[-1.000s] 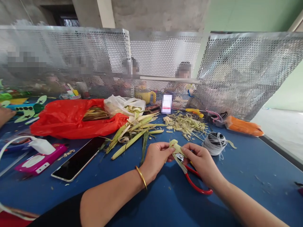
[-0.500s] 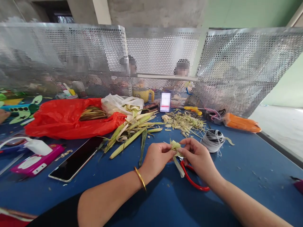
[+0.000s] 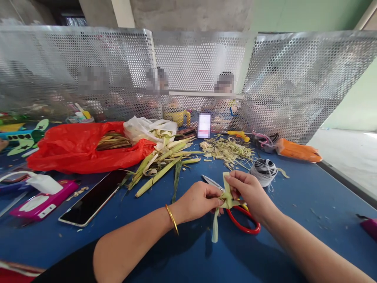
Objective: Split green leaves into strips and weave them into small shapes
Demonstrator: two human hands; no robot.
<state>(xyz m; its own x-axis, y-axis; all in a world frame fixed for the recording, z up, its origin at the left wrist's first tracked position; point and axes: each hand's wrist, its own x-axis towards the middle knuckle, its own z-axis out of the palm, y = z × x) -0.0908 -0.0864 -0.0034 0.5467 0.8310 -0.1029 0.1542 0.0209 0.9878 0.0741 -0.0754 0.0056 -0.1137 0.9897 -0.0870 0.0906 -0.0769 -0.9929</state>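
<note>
My left hand [image 3: 198,201], with a gold bangle on the wrist, pinches a folded pale green leaf strip [image 3: 226,198] from the left. My right hand [image 3: 250,192] pinches the same strip from the right, fingers closed on its upper fold. One loose end of the strip hangs down toward the blue table [image 3: 206,251]. Red-handled scissors [image 3: 240,218] lie on the table right under my hands, blades pointing left and away.
A pile of green leaf stalks [image 3: 160,163] and a red plastic bag [image 3: 79,147] lie beyond my left hand. Leaf trimmings [image 3: 228,149] and a spool of white thread [image 3: 263,169] sit ahead right. A phone [image 3: 92,198] and a pink case [image 3: 41,202] lie left. A perforated metal screen [image 3: 279,78] stands behind.
Both hands have turned and drawn the leaf strip nearer, so a long end now hangs down. The scissor blades, hidden before, now show beyond my hands.
</note>
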